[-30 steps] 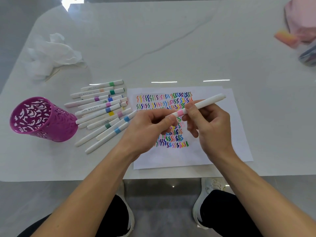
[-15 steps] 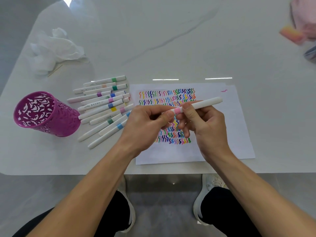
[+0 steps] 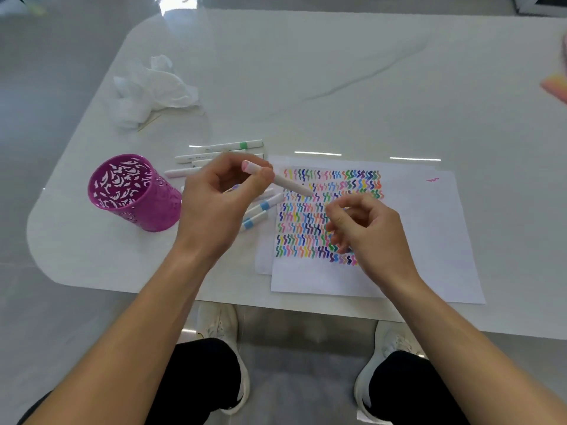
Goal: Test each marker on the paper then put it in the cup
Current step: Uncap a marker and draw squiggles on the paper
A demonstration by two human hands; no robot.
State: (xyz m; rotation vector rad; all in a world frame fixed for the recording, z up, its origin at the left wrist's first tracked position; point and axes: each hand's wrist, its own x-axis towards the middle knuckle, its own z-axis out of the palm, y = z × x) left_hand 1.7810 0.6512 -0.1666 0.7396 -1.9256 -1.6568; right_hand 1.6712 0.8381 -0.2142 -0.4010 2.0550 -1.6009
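Here, left hand (image 3: 214,207) pinches the pink marker (image 3: 291,184); right hand (image 3: 371,234) hovers loosely curled.

1. The right hand (image 3: 368,231) has let go of the marker (image 3: 285,182). It now hangs over the paper (image 3: 429,225) with its fingers loosely curled and nothing in them.
2. The left hand (image 3: 221,204) now holds the marker alone, pinching it near its pink end. Before, both hands held it.
3. The left hand has moved left, off the paper, and now sits over the loose markers (image 3: 227,146), hiding several of them. It is nearer the cup (image 3: 135,194).
4. The marker has swung round. Its white end pointed far and right. Now that end slopes near and right over the paper's left edge, and the pink end is up at the far left.
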